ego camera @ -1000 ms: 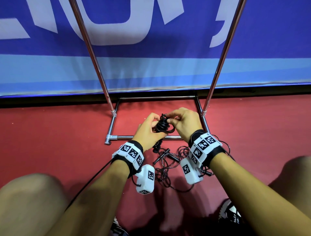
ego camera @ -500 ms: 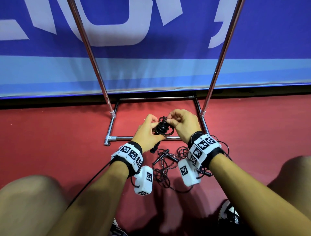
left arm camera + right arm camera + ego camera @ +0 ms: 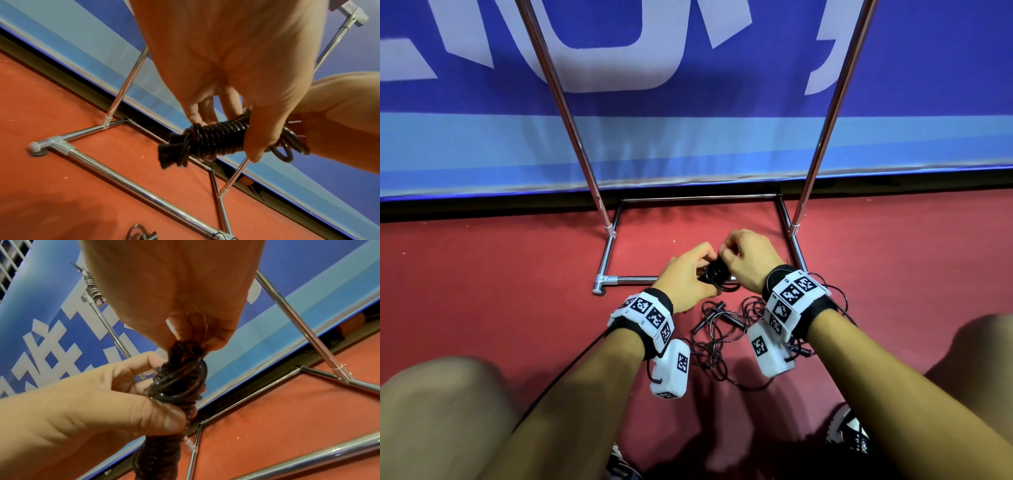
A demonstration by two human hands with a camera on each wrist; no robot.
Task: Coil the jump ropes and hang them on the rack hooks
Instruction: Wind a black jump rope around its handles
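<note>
The left hand (image 3: 688, 274) grips the wound jump rope (image 3: 216, 142) while the right hand (image 3: 748, 260) pinches its end loops, seemingly securing the coil before hanging.

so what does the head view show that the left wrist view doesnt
Only the head view shows the loose ropes tangled on the floor between the arms, the wrist bands and both knees. Only the left wrist view shows the tight wraps round the rope bundle and its black handle ends sticking out. Both show the left hand and right hand gripping that bundle above the rack's base bar and red floor.
</note>
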